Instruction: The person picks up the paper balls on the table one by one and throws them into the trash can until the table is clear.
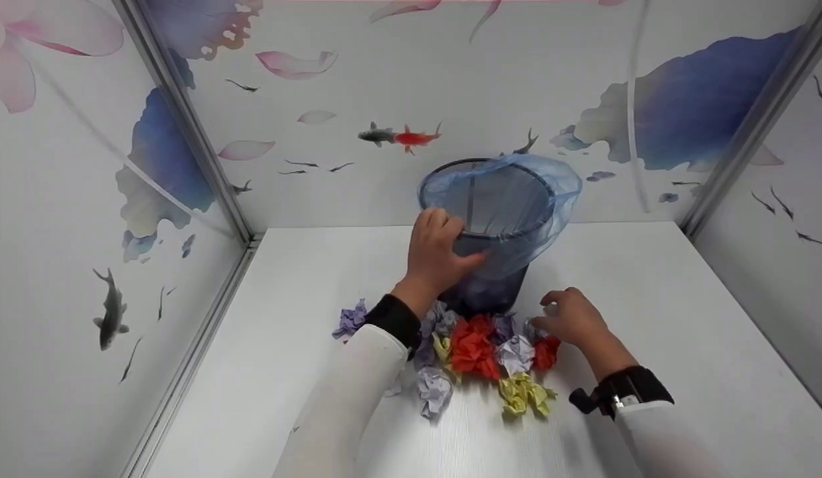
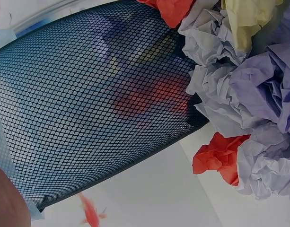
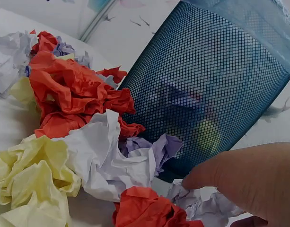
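Observation:
A black mesh wastebasket (image 1: 484, 291), lined with a pale blue plastic bag (image 1: 565, 189), stands tilted toward the back wall. My left hand (image 1: 441, 252) grips its near left rim, over the liner. Through the mesh (image 2: 64, 109) in the left wrist view, red, yellow and purple paper shows inside. To the right of the basket's base, my right hand (image 1: 577, 322) pinches a crumpled grey-white paper ball (image 3: 208, 208), thumb on one side and fingers on the other. A red paper ball (image 3: 152, 210) lies right beside it.
Several crumpled paper balls crowd the basket's near side: a large red one (image 1: 475, 348), a yellow one (image 1: 522, 396), a white one (image 1: 434, 392) and a purple one (image 1: 350, 320). The white table (image 1: 650, 285) is walled by printed panels (image 1: 331, 192) at the back and sides.

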A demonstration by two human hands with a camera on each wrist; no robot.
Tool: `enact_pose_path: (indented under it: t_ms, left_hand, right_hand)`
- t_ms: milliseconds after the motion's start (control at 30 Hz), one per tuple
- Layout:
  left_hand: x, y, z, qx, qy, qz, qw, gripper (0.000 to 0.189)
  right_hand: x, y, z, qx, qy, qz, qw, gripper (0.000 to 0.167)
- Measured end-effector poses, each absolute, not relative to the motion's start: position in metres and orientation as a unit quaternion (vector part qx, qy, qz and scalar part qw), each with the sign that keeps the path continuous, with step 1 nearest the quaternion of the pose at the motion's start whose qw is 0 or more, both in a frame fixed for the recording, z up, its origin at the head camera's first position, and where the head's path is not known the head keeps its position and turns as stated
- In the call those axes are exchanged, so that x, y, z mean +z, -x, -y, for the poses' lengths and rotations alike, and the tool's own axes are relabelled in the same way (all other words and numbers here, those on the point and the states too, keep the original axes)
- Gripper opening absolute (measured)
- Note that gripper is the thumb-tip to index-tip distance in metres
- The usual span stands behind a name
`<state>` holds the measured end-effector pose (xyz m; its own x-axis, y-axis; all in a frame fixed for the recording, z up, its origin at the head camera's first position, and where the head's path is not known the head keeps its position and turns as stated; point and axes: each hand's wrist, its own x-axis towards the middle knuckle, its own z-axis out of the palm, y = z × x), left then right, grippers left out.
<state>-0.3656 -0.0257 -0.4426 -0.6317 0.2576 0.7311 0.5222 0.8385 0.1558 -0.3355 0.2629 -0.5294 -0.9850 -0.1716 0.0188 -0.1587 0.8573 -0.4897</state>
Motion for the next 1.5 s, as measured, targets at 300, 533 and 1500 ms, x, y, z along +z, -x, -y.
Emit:
enact_pose_path:
  t_ms: [300, 533, 1500]
  left_hand:
    - [-0.445, 0.367, 0.024, -0.181, 0.225, 0.878, 0.382, 0.057]
    - [-0.445, 0.368, 0.025, -0.184, 0.23, 0.872, 0.391, 0.057]
    - [-0.441, 0.364, 0.025, -0.183, 0.225, 0.88, 0.375, 0.059]
  right_hand:
    - [-0.546, 0.337, -0.263, -0.296, 0.083, -0.951, 0.022, 0.041]
    - [-0.547, 0.336, -0.266, -0.306, 0.064, -0.949, 0.045, 0.033]
    - [-0.565, 0.339, -0.275, -0.347, 0.042, -0.936, 0.034, 0.016]
